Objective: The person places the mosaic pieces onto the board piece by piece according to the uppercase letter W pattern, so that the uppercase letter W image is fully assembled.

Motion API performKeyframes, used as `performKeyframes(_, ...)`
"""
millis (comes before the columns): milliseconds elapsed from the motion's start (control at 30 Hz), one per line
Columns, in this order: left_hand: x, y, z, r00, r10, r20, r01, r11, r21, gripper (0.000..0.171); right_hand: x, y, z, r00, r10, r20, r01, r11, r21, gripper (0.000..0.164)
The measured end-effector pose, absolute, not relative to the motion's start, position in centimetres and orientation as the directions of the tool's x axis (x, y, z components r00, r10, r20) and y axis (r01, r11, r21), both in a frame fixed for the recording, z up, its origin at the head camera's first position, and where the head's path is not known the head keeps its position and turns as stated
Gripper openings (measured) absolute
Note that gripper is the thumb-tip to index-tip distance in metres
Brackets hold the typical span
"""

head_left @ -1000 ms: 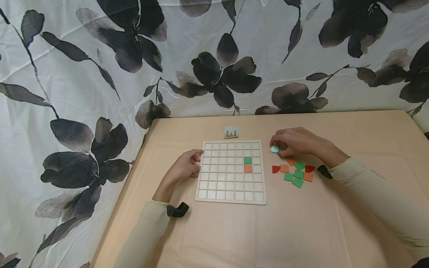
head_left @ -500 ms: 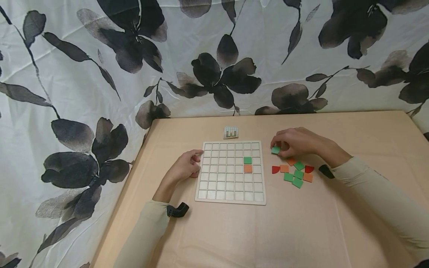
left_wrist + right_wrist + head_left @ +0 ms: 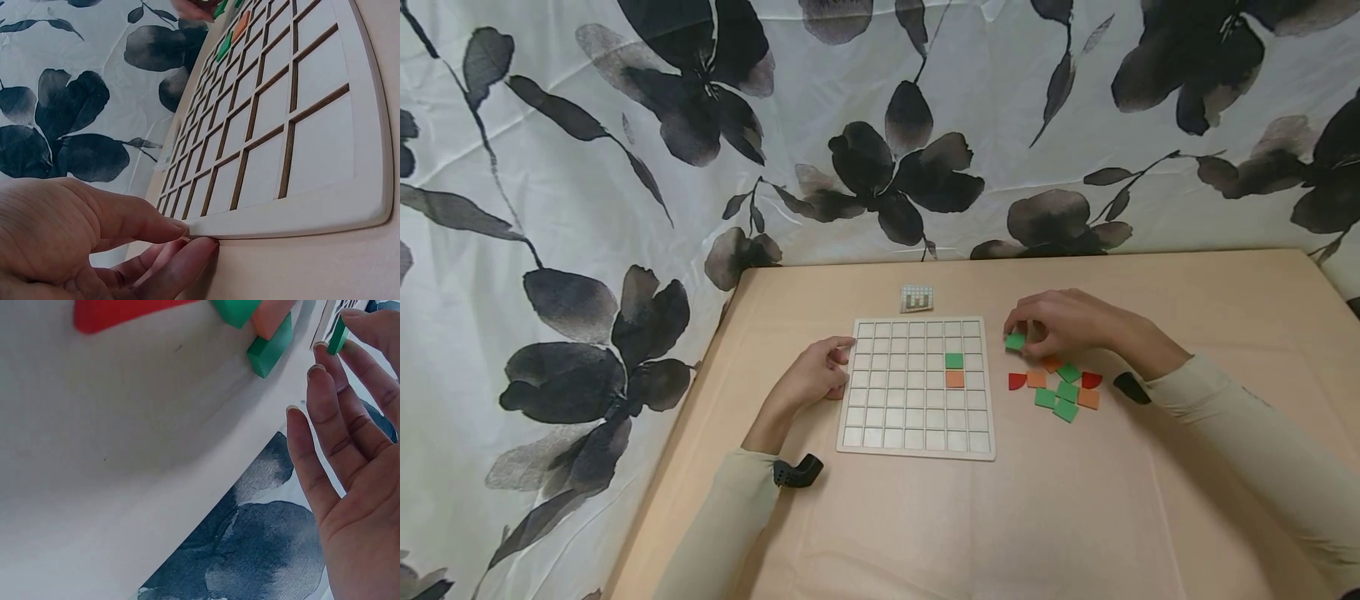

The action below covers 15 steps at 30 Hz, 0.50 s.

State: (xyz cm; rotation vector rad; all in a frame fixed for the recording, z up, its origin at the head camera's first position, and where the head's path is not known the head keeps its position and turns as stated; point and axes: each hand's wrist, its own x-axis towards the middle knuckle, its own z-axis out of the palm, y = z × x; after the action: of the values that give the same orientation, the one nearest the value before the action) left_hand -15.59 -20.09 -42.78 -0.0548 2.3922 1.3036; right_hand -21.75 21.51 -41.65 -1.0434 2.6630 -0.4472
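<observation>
Two pale beige sleeves (image 3: 722, 517) reach in over one light wood-toned desk (image 3: 910, 533), and two black wrist devices (image 3: 797, 472) show, one at each cuff.

One square, cream-coloured board (image 3: 892, 417) lies flat on the desk, its brown-lined grid counting seven columns by seven rows. The left hand (image 3: 812, 371) pinches the board's left edge between thumb and fingers.

Right of the board lie nine loose pieces: four flat green square tiles (image 3: 1065, 410), three flat orange square tiles (image 3: 1087, 398) and two red pieces with a curved edge (image 3: 1017, 381). They sit close together, several touching, one of the orange ones just beside the right hand.

Two cells of the board are filled, both in the sixth column from the left: one orange square tile (image 3: 954, 379) in the fourth row from the far edge, one green square tile (image 3: 953, 361) in the third.

Beyond the loose pieces, the right hand (image 3: 1063, 321) holds one green square tile (image 3: 1015, 342) between thumb and fingertips, near the board's right edge but apart from it.

One small card with a printed grid (image 3: 917, 298) lies just past the board. Behind the desk hangs white cloth with dark flowers (image 3: 805, 83).
</observation>
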Motion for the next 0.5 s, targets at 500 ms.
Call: performKeyframes(500, -15.65, -20.28, -42.99, -0.913, 0.175, -0.368, -0.212, 0.565, 0.797, 0.067, -20.78, 20.57, -41.63, -0.698, -0.707, -0.114, -0.621, 0.677, -0.396, 0.027)
